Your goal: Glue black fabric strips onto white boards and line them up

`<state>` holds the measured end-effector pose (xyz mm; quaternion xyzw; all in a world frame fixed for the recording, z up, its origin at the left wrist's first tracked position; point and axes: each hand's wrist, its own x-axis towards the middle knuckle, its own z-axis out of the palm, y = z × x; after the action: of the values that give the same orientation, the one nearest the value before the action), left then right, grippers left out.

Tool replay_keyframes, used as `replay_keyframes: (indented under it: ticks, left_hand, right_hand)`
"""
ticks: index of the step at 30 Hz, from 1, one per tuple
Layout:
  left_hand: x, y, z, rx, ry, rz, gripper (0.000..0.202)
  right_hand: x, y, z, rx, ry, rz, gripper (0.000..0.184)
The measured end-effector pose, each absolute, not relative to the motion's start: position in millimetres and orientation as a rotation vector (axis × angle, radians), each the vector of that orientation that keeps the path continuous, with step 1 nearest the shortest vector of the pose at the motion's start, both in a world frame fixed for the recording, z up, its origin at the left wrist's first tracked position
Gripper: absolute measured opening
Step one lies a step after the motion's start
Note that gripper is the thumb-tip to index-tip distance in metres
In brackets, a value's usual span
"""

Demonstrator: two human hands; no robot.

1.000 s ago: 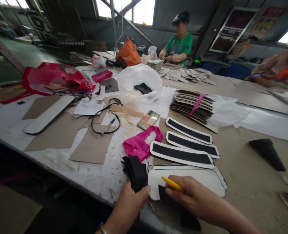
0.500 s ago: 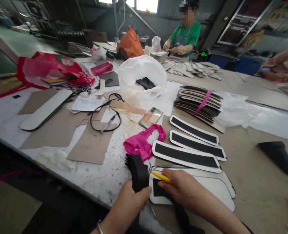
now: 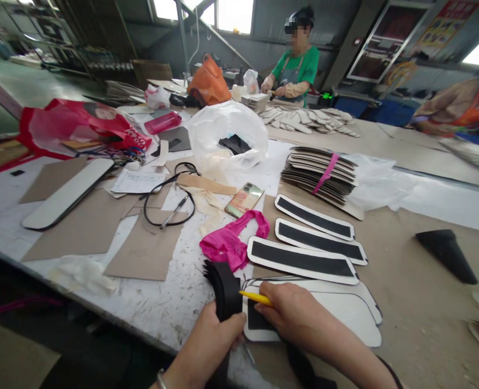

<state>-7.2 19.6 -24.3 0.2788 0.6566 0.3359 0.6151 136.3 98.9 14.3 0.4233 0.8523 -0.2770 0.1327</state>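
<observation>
My left hand [image 3: 210,337] grips a bundle of thin black strips [image 3: 225,289] upright at the table's front edge. My right hand [image 3: 299,319] pinches a yellow pen [image 3: 255,298], its tip pointing left. Under that hand, a long black strip [image 3: 257,319] lies across a white-edged board [image 3: 344,313], running off toward me and partly hidden by my fingers. More boards lie beneath it. Further up sit several white-bordered boards with black centres, the nearest [image 3: 302,260] just beyond my right hand.
A magenta cloth [image 3: 231,240] and a phone [image 3: 244,200] lie left of the boards. Beyond stand a banded stack of dark boards [image 3: 320,175] and a white plastic bag [image 3: 228,135]. A black cone-shaped piece [image 3: 445,254] lies right. A co-worker [image 3: 296,67] works at the far end.
The black strip has shifted left across the white board, and more of its end now shows beside my right hand. My head has turned slightly, moving the whole scene. My left hand still grips the bundle.
</observation>
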Motion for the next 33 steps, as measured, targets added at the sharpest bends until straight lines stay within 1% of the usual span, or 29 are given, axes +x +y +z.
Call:
replay_keyframes:
  ticks: [7, 11, 14, 17, 20, 23, 26, 30, 33]
  left_hand:
    - [-2, 24, -22, 0.626, 1.548, 0.782, 0.021]
    - [3, 29, -29, 0.604, 1.661, 0.754, 0.013]
    - [4, 27, -33, 0.627, 1.695, 0.761, 0.011]
    - [3, 24, -32, 0.632, 1.684, 0.775, 0.014]
    - [2, 22, -31, 0.651, 1.677, 0.799, 0.018]
    - [3, 23, -33, 0.693, 1.684, 0.823, 0.022]
    - [3, 22, -38, 0.710, 1.721, 0.839, 0.029]
    - [2, 21, -48, 0.727, 1.759, 0.826, 0.034]
    - [-1, 20, -54, 0.764, 1.771, 0.794, 0.036]
  right_hand:
    - [133, 95, 13, 1.232, 2.536, -0.704, 0.011]
    - [135, 95, 15, 1.240, 2.528, -0.721, 0.012]
    - [155, 93, 20, 1.240, 2.482, -0.746, 0.012]
    - [196, 90, 24, 1.386, 2.360, -0.802, 0.012]
    - [244, 87, 24, 1.631, 2.292, -0.906, 0.019]
    - [274, 82, 18, 1.846, 2.252, -0.924, 0.025]
    - [282, 77, 12, 1.986, 2.192, -0.853, 0.025]
    - [276, 71, 9, 2.104, 2.054, -0.597, 0.019]
    - [273, 68, 7, 2.130, 2.008, -0.550, 0.016]
